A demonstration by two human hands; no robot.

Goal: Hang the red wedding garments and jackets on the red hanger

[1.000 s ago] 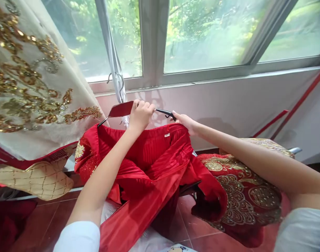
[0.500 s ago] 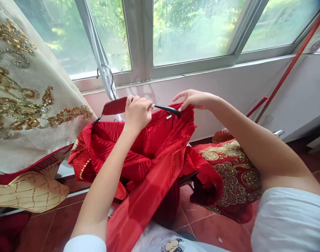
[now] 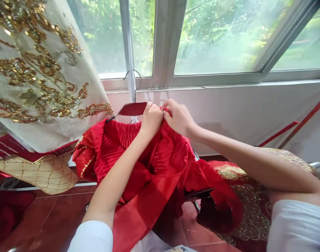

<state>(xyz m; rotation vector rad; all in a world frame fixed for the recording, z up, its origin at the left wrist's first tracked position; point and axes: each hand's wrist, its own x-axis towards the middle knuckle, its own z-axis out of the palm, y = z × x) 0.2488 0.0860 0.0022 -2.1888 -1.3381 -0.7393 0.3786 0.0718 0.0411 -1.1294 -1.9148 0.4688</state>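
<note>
A red pleated garment (image 3: 175, 157) with a beaded, glittery part at its left hangs in front of me. Its left side is on a black hanger (image 3: 112, 118) that has a flat dark red panel across the middle. My left hand (image 3: 153, 119) is closed around the hanger at the right end of that panel. My right hand (image 3: 179, 119) touches it there, pinching a bit of the garment's red cloth at the top edge. The hanger's right arm is hidden by my hands and the cloth.
A white metal pole (image 3: 130, 45) with wire hooks stands by the window (image 3: 214, 42). At left hangs a cream cloth (image 3: 48, 94) with gold sequins. A patterned red-and-gold fabric (image 3: 250, 210) lies to the right. Red poles (image 3: 280, 134) lean against the wall.
My right hand has moved left with the garment's right edge, up to my left hand. The cloth now covers the hanger's black right arm. The view has shifted.
</note>
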